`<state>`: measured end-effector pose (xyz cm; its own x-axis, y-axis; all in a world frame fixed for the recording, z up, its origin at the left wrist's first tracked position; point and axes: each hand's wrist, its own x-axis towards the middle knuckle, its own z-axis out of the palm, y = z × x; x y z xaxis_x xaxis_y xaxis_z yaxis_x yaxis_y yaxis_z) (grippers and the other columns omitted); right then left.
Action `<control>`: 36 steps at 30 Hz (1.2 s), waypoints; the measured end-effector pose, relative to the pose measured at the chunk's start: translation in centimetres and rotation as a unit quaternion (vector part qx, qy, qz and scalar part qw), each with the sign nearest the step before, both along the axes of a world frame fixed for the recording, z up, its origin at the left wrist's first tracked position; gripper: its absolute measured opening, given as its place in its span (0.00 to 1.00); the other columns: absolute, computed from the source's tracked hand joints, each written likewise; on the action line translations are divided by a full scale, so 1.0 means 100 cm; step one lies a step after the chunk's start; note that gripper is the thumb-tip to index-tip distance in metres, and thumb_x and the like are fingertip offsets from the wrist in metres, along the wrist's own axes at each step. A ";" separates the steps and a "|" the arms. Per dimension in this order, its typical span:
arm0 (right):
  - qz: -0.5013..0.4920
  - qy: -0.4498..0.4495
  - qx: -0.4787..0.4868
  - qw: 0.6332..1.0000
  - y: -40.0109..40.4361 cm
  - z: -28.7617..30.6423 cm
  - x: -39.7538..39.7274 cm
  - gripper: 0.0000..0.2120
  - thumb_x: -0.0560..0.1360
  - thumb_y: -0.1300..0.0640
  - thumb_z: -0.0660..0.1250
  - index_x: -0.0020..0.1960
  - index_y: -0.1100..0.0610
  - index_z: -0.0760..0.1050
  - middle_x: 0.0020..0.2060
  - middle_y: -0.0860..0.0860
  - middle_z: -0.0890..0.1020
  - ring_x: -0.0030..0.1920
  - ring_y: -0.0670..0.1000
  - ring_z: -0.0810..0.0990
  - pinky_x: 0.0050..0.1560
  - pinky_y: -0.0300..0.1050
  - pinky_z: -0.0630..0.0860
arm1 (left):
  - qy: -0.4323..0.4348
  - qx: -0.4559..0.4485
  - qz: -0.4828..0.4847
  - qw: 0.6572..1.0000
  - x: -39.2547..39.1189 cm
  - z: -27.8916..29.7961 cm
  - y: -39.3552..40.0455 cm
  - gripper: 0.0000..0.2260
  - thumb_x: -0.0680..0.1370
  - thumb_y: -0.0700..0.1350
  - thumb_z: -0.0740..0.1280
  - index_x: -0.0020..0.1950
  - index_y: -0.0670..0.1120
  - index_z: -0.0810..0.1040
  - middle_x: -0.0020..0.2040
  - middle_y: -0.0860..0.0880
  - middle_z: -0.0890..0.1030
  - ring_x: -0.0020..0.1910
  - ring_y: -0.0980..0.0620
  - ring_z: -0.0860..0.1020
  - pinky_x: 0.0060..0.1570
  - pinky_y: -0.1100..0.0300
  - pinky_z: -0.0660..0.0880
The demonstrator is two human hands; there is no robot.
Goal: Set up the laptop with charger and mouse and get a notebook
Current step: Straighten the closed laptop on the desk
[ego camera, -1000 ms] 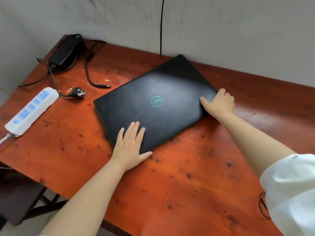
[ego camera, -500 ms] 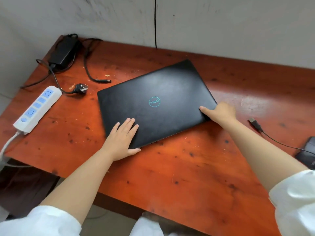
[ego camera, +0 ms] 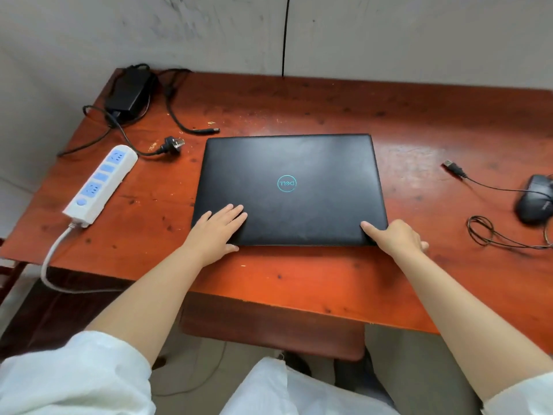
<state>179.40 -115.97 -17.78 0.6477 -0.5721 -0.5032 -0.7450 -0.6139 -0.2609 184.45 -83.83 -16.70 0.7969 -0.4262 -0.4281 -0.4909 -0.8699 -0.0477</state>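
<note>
A closed black laptop (ego camera: 291,187) with a blue round logo lies square on the red wooden table (ego camera: 299,280). My left hand (ego camera: 217,229) rests flat on its near left corner, fingers spread. My right hand (ego camera: 395,238) grips its near right corner, thumb on the lid. The black charger brick (ego camera: 128,91) with its cables lies at the far left; its wall plug (ego camera: 173,143) and barrel tip (ego camera: 206,131) lie loose. A black wired mouse (ego camera: 535,202) sits at the right edge, its USB plug (ego camera: 453,167) free. No notebook is in view.
A white power strip (ego camera: 100,182) lies on the left side of the table, its white cord hanging off the front edge. The mouse cable (ego camera: 490,235) coils near the right. A grey wall backs the table. A bench seat (ego camera: 269,327) shows below the front edge.
The laptop has been turned from a diagonal to square with the table's front edge and pulled nearer. Both hands stayed on its near corners. The view has widened to show the mouse.
</note>
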 end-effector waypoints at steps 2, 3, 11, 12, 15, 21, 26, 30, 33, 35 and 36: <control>-0.005 0.007 -0.004 1.000 0.013 -0.002 -0.013 0.24 0.71 0.37 0.62 0.40 0.60 0.68 0.52 0.61 0.80 0.58 0.62 0.74 0.59 0.53 0.64 | -0.002 -0.011 0.012 1.000 -0.004 0.000 0.009 0.32 0.76 0.50 0.64 0.74 0.49 0.50 0.77 0.52 0.50 0.76 0.52 0.49 0.72 0.49 0.55; -0.006 0.010 -0.008 1.000 0.019 -0.003 -0.019 0.24 0.71 0.37 0.62 0.40 0.60 0.68 0.52 0.61 0.80 0.58 0.62 0.74 0.59 0.53 0.65 | -0.003 -0.015 0.021 1.000 -0.005 0.000 0.012 0.31 0.76 0.49 0.64 0.74 0.50 0.51 0.77 0.52 0.50 0.76 0.52 0.50 0.72 0.49 0.56; 0.089 0.021 -0.105 0.990 0.033 0.004 -0.033 0.25 0.75 0.39 0.55 0.48 0.62 0.70 0.50 0.60 0.81 0.54 0.61 0.76 0.58 0.53 0.64 | -0.041 -0.071 0.152 0.985 -0.027 0.001 0.021 0.28 0.77 0.48 0.63 0.73 0.49 0.55 0.76 0.46 0.55 0.75 0.46 0.53 0.71 0.48 0.59; 0.101 0.009 -0.126 0.987 0.034 0.006 -0.033 0.25 0.74 0.40 0.56 0.51 0.63 0.71 0.51 0.60 0.80 0.55 0.61 0.75 0.58 0.53 0.65 | -0.044 -0.084 0.195 0.976 -0.032 0.001 0.024 0.28 0.77 0.48 0.64 0.73 0.48 0.55 0.76 0.45 0.56 0.75 0.45 0.53 0.71 0.48 0.60; 0.109 -0.052 -0.154 0.981 0.045 0.009 -0.038 0.25 0.73 0.43 0.61 0.57 0.64 0.69 0.57 0.62 0.76 0.59 0.63 0.72 0.58 0.55 0.68 | -0.023 -0.113 0.314 0.942 -0.047 0.001 0.038 0.31 0.76 0.47 0.64 0.74 0.46 0.53 0.76 0.41 0.54 0.74 0.42 0.54 0.70 0.48 0.60; 0.166 -0.092 -0.132 0.973 0.086 0.000 -0.052 0.34 0.70 0.39 0.65 0.67 0.59 0.63 0.72 0.61 0.58 0.72 0.60 0.54 0.69 0.59 0.56 | 0.016 -0.146 0.320 0.936 -0.033 0.006 0.066 0.31 0.75 0.48 0.66 0.73 0.45 0.55 0.73 0.42 0.62 0.71 0.43 0.62 0.67 0.47 0.66; 0.057 -0.126 -0.136 0.981 0.127 -0.011 -0.043 0.35 0.69 0.40 0.67 0.67 0.60 0.64 0.73 0.61 0.56 0.74 0.61 0.51 0.71 0.62 0.52 | 0.059 -0.213 0.293 0.930 0.015 0.004 0.082 0.29 0.75 0.50 0.66 0.72 0.44 0.59 0.67 0.41 0.72 0.64 0.41 0.72 0.60 0.50 0.71; -0.167 -0.175 -0.108 0.964 0.148 -0.006 -0.035 0.36 0.68 0.47 0.71 0.67 0.65 0.62 0.71 0.65 0.58 0.72 0.64 0.54 0.70 0.61 0.56 | 0.124 -0.221 0.236 0.938 0.041 -0.008 0.098 0.24 0.76 0.50 0.64 0.68 0.43 0.63 0.56 0.41 0.79 0.52 0.40 0.79 0.52 0.51 0.74; -0.327 -0.194 -0.043 0.924 0.159 0.000 -0.025 0.37 0.70 0.52 0.71 0.70 0.65 0.55 0.69 0.66 0.58 0.66 0.67 0.64 0.66 0.57 0.64 | 0.155 -0.234 0.211 0.936 0.055 -0.011 0.101 0.21 0.75 0.50 0.64 0.63 0.41 0.67 0.51 0.40 0.81 0.49 0.41 0.79 0.48 0.52 0.74; -0.429 -0.229 0.010 0.874 0.165 0.001 -0.017 0.34 0.69 0.58 0.70 0.68 0.65 0.57 0.66 0.66 0.64 0.61 0.64 0.70 0.62 0.55 0.69 | 0.166 -0.231 0.193 0.939 0.062 -0.013 0.099 0.18 0.76 0.51 0.64 0.59 0.41 0.69 0.50 0.39 0.82 0.44 0.42 0.79 0.44 0.54 0.73; -0.472 -0.248 0.042 0.845 0.168 0.000 -0.012 0.31 0.69 0.60 0.69 0.66 0.65 0.59 0.64 0.65 0.67 0.56 0.61 0.73 0.59 0.55 0.71 | 0.169 -0.229 0.187 0.940 0.065 -0.014 0.098 0.18 0.76 0.53 0.63 0.58 0.41 0.69 0.49 0.39 0.82 0.39 0.43 0.79 0.42 0.55 0.72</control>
